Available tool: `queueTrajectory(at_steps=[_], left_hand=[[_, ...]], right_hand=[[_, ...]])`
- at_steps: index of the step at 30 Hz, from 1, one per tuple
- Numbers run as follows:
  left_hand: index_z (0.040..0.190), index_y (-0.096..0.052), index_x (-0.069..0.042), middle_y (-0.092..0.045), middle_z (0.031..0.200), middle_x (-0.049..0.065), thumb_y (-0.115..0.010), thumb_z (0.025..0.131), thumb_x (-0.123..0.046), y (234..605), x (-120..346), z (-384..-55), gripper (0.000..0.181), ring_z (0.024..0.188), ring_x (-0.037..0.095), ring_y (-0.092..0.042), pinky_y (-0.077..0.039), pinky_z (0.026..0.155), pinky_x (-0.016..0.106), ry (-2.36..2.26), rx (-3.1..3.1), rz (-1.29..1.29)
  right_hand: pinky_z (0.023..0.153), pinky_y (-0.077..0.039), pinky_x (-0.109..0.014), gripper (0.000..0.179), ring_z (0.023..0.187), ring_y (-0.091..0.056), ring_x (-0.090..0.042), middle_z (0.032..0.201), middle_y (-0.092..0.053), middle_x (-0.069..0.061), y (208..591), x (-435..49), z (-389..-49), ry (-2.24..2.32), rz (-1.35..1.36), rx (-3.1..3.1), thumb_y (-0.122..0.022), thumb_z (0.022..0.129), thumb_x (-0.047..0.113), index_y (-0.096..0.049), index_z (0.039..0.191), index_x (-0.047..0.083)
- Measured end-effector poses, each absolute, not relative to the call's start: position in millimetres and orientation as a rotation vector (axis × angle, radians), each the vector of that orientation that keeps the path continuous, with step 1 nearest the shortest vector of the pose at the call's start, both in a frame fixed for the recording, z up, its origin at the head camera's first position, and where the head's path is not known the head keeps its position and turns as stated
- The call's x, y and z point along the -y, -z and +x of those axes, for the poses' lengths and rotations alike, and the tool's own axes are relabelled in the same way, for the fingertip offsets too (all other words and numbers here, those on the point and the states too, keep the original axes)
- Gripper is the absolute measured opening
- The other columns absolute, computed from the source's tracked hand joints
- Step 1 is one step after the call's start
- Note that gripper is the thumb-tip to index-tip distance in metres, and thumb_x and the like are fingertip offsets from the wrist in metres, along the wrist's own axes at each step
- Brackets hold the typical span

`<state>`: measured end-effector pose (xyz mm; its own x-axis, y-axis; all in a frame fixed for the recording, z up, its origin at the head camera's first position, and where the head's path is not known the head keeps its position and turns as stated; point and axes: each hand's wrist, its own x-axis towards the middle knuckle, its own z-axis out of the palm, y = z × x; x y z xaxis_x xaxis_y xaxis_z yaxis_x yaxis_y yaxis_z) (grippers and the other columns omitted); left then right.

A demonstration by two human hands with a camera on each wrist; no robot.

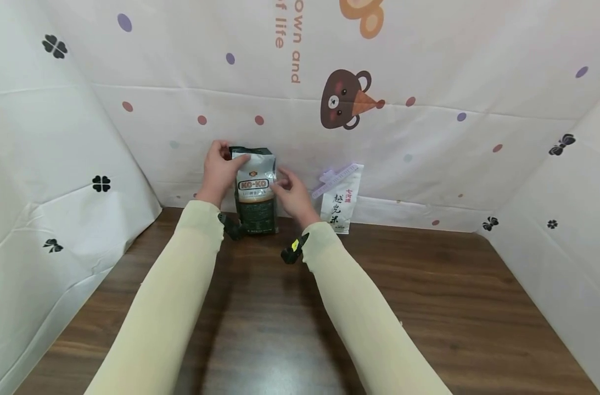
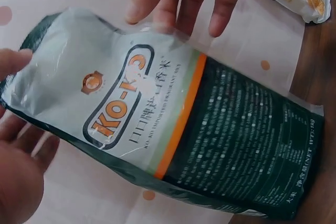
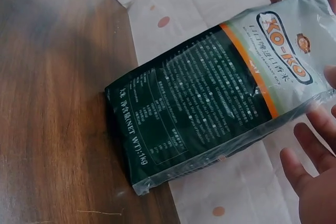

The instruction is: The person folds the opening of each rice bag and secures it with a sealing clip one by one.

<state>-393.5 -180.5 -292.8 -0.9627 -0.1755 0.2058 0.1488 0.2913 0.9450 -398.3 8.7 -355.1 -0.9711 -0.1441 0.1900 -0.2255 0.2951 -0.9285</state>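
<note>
A green and silver KO-KO rice bag [image 1: 257,206] stands upright on the table against the back sheet. My left hand [image 1: 218,173] holds its upper left corner, thumb on the front and the other fingers around the back edge. In the left wrist view, that thumb [image 2: 16,62] lies near the bag's top. My right hand [image 1: 295,197] is at the bag's right side, fingertips right at its edge. Its fingers [image 3: 310,153] look spread and fairly straight in the right wrist view, with the thumb by the front face.
To the right, a white rice bag [image 1: 340,206] with dark and red characters leans on the back sheet. A purple sealing clip [image 1: 334,180] slants across its top. Patterned white sheets [image 1: 428,159] enclose the brown wooden table [image 1: 418,285] at the back and both sides.
</note>
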Motion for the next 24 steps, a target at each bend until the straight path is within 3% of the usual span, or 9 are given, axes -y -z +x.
queueTrajectory(at_steps=[3,5,12,18,24], left_hand=[[0.111,-0.044,-0.019,-0.052,0.099,-0.002,-0.073,0.085,-0.033,292,182,-392,0.041,0.099,0.017,-0.048,-0.043,0.085,0.031,1.758,2.286,-0.054],[0.111,-0.047,-0.019,-0.054,0.1,-0.001,-0.074,0.085,-0.03,292,184,-391,0.039,0.1,0.017,-0.049,-0.045,0.086,0.032,1.775,2.29,-0.111],[0.117,-0.063,-0.011,-0.059,0.109,0.0,-0.072,0.087,-0.025,291,188,-386,0.034,0.097,0.015,-0.056,-0.049,0.083,0.03,1.759,2.32,-0.234],[0.109,-0.069,-0.007,-0.061,0.096,-0.004,-0.072,0.087,-0.026,291,191,-384,0.029,0.087,0.013,-0.057,-0.049,0.075,0.028,1.726,2.317,-0.273],[0.106,-0.072,-0.01,-0.062,0.097,-0.005,-0.072,0.087,-0.028,291,195,-381,0.026,0.087,0.014,-0.055,-0.048,0.075,0.033,1.696,2.312,-0.24]], right_hand=[[0.091,-0.05,-0.036,0.056,0.113,-0.056,-0.019,0.118,-0.061,-0.005,354,-9,-400,-1.786,0.342,2.462,-0.064,0.093,0.034,-0.043,0.143,0.025],[0.092,-0.05,-0.036,0.056,0.116,-0.055,-0.019,0.123,-0.059,-0.004,352,-9,-402,-1.784,0.343,2.463,-0.064,0.092,0.037,-0.043,0.143,0.026],[0.106,-0.043,-0.038,0.049,0.131,-0.049,-0.022,0.142,-0.05,-0.005,336,-6,-401,-1.611,0.471,2.532,-0.055,0.098,0.03,-0.041,0.144,0.022],[0.105,-0.043,-0.039,0.029,0.126,-0.053,-0.02,0.132,-0.058,-0.005,329,-5,-400,-1.532,0.448,2.541,-0.049,0.101,0.029,-0.056,0.127,0.018],[0.098,-0.046,-0.039,0.024,0.115,-0.057,-0.018,0.123,-0.063,-0.003,325,-5,-397,-1.497,0.444,2.533,-0.05,0.101,0.03,-0.062,0.117,0.017]])
